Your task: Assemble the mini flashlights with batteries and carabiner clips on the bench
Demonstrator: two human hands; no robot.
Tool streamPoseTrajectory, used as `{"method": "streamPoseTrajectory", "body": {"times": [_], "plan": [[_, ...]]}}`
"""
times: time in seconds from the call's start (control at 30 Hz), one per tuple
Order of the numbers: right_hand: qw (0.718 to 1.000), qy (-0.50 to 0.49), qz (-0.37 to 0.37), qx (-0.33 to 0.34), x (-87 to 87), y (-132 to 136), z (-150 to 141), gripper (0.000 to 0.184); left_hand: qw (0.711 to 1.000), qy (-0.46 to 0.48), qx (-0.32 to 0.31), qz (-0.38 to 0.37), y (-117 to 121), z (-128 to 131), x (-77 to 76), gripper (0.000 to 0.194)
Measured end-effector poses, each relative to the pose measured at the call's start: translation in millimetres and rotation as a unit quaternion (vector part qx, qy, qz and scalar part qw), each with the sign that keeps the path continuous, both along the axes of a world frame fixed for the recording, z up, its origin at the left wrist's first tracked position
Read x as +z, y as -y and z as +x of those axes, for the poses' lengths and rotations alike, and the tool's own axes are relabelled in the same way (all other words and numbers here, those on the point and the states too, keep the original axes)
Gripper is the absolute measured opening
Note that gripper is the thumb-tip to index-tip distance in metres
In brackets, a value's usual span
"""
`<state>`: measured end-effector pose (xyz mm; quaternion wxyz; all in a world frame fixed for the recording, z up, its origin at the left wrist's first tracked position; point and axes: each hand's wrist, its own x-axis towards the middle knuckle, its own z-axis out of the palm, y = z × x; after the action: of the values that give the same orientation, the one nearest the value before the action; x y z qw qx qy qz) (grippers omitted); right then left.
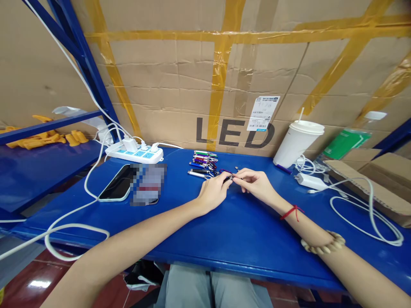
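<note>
My left hand (213, 194) is closed round a small dark keychain flashlight (228, 178), most of it hidden by the fingers. A purple clip (225, 171) shows just beyond it, and whether it is joined to the held piece is unclear. Fingertips of my right hand (258, 185) pinch at the flashlight's right end, close against the left hand. Just beyond and left of my hands, several keychain flashlights (201, 164) in silver, black, blue, red and green lie in a row with metal clips at their right ends. A tiny metal piece (236, 168) lies behind my right hand.
Left on the blue table (199, 239) are a power strip (141, 155), a phone (117, 184) and a blurred, phone-sized object (147, 185). At right stand a white cup (298, 143), a charger (310, 181) with looped cable and an open carton (382, 179). A large cardboard box (173, 85) walls the back.
</note>
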<state>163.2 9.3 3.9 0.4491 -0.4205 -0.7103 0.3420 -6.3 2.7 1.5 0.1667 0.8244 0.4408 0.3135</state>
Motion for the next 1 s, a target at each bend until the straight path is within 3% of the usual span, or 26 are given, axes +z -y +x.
{"method": "streamPoseTrajectory", "body": {"times": [0.17,0.4,0.57,0.7,1.0], "plan": [[0.998,-0.046,-0.034,0.037,3.0,-2.0,5.5,0.025,0.998,0.005,-0.034,0.045,-1.2,0.6,-1.8,0.018],[0.998,0.012,-0.026,0.064,19.3,3.8,6.7,0.027,0.995,-0.039,-0.091,0.005,-1.7,-3.3,-3.2,0.013],[0.997,0.055,-0.004,0.06,16.7,5.2,5.4,0.034,0.989,-0.044,-0.136,0.024,-3.1,-5.7,-4.5,0.01],[0.996,0.068,-0.001,0.053,12.6,6.7,3.3,0.04,0.989,-0.041,-0.135,0.035,-3.6,-5.3,-6.1,0.008],[0.995,0.028,-0.098,0.012,8.7,8.7,-3.7,0.046,0.991,-0.042,-0.088,0.095,-3.3,-4.3,-10.0,0.008]]}}
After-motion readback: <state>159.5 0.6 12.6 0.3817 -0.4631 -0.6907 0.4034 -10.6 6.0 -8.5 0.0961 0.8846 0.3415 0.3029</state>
